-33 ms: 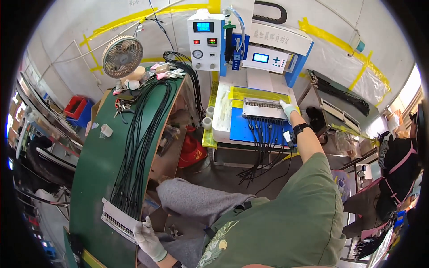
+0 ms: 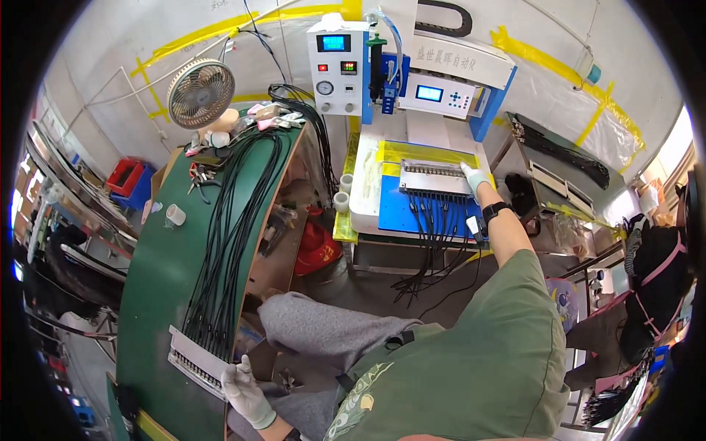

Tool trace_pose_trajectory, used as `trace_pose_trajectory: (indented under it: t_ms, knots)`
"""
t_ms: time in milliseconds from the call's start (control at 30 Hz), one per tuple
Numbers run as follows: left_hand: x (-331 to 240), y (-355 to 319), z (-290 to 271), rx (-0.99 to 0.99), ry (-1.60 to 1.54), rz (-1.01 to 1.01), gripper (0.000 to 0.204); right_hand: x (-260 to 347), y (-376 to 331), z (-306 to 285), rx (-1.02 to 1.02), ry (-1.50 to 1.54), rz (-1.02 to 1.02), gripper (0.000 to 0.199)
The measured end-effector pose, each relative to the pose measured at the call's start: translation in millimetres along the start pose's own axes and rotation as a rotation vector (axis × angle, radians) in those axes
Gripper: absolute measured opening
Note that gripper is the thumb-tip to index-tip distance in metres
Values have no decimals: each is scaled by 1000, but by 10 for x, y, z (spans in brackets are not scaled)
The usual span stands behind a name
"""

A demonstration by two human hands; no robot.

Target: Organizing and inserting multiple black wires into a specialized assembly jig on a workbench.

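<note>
My right hand [image 2: 476,180], in a white glove, grips the right end of a metal cable fixture [image 2: 435,178] lying on the machine's blue plate [image 2: 392,215]. A row of black cables [image 2: 435,213] hangs from that fixture over the plate's front edge. At the lower left my left hand [image 2: 248,397], gloved too, is raised with bent fingers slightly apart and nothing visible in them. It is beside the right end of a second metal fixture [image 2: 197,361] on the green table [image 2: 151,309]. Long black cables [image 2: 232,220] run from this fixture to the table's far end.
A white control box [image 2: 338,70] and a green-topped syringe dispenser [image 2: 376,70] stand above the machine bed. The table also carries a fan [image 2: 201,92], pliers [image 2: 200,180] and a tape roll [image 2: 175,214]. A red bag [image 2: 316,246] sits below, between table and machine.
</note>
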State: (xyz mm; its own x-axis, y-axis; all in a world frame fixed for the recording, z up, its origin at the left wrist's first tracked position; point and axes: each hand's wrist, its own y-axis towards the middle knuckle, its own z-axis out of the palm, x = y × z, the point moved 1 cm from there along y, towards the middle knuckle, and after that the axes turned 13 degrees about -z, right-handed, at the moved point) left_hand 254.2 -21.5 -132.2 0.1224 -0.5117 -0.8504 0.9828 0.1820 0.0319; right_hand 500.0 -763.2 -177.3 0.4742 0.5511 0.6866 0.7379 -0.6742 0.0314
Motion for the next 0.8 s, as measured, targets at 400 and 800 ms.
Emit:
trace_pose_trajectory:
  t_ms: [400, 800]
  knots:
    - [153, 314, 1083, 111, 510, -108, 61, 1854, -2019, -398, 204, 543, -856, 22]
    - [730, 120, 1213, 257, 130, -415, 59, 2088, -1752, 751, 320, -257, -1028, 54]
